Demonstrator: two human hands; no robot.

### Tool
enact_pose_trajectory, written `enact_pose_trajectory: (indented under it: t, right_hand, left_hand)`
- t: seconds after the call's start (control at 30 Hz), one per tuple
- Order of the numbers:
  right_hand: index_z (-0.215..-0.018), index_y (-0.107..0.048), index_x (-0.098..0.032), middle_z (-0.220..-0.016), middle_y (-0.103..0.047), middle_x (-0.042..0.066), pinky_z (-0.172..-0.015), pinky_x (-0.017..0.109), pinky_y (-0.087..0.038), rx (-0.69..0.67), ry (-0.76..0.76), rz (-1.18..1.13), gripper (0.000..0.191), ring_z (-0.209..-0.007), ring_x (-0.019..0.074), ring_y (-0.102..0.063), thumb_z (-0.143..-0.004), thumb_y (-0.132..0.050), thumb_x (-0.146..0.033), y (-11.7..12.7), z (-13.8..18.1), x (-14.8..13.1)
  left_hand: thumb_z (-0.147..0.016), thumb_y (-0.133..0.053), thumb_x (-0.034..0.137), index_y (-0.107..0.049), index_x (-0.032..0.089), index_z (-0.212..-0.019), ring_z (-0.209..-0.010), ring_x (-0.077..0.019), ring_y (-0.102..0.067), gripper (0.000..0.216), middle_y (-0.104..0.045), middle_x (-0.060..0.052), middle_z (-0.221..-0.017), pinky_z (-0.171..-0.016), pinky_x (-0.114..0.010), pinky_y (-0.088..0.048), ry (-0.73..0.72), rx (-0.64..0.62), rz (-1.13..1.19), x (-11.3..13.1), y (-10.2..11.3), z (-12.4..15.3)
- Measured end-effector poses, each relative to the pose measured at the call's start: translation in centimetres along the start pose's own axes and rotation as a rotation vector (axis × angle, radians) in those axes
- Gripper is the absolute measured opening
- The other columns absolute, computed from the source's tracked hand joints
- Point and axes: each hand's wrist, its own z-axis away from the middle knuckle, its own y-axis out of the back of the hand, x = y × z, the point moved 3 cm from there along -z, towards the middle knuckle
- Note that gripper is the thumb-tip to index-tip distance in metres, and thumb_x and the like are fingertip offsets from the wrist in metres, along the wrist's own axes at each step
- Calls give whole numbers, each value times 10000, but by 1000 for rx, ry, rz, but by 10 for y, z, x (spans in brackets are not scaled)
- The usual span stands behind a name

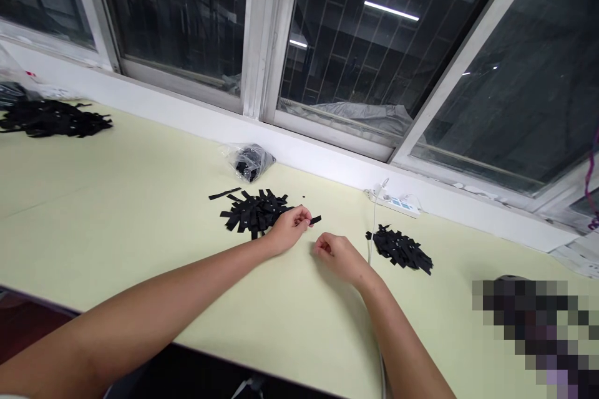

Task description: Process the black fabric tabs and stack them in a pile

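Note:
My left hand (291, 227) is closed in a pinch on a short black fabric strip (316, 220), whose end sticks out to the right past the fingertips. Just behind that hand lies a loose pile of black strips (255, 209), some with small pale marks. My right hand (337, 254) is a little to the right and nearer to me, its fingers curled together. Whatever its fingertips may hold is hidden or too small to make out. Farther right, beyond a white cable, is a smaller pile of black strips (403, 248).
A clear plastic bag (253, 162) with black pieces stands by the wall. The white cable (373, 230) runs from a power strip (395, 201) across the yellowish table (140, 212). Another black pile (53, 118) lies far left. A pixelated area covers the right edge.

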Motion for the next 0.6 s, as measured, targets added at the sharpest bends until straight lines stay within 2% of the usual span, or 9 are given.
enact_pose_trajectory:
  t: [0.17, 0.3, 0.4, 0.6]
  right_hand:
    - [-823, -631, -211, -789, -685, 10, -682, 286, -409, 142, -39, -70, 123, -712, 164, -589, -841, -510, -223, 4, -7, 11]
    - [-899, -661, -206, -786, -700, 22, -685, 301, -444, 240, -109, -165, 146, -706, 180, -621, -796, -574, -261, 4, -12, 20]
    - [-903, -694, -208, -810, -719, 34, -689, 311, -464, 290, -76, -220, 181, -716, 189, -642, -806, -578, -307, 4, -13, 22]
    - [-932, -747, -217, -862, -740, 58, -694, 339, -485, 313, -58, -326, 278, -752, 213, -663, -831, -600, -432, 2, -14, 31]
  left_hand:
    - [-873, -541, 204, -638, 149, -935, -848, -183, -653, 127, -714, -61, -914, -797, -319, -506, 64, 6, -29, -1, 0, -1]
    - [-852, -572, 158, -679, 128, -1031, -956, -202, -675, 211, -737, -96, -1029, -904, -355, -515, 111, -2, 11, -1, -2, -1]
    - [-820, -581, 90, -695, 119, -1070, -1010, -207, -682, 276, -738, -109, -1079, -963, -369, -511, 113, -1, 23, 1, -3, 0]
    - [-807, -594, 88, -713, 123, -1089, -932, -190, -691, 308, -743, -101, -1057, -884, -337, -542, 84, -15, -26, 0, -5, 0]
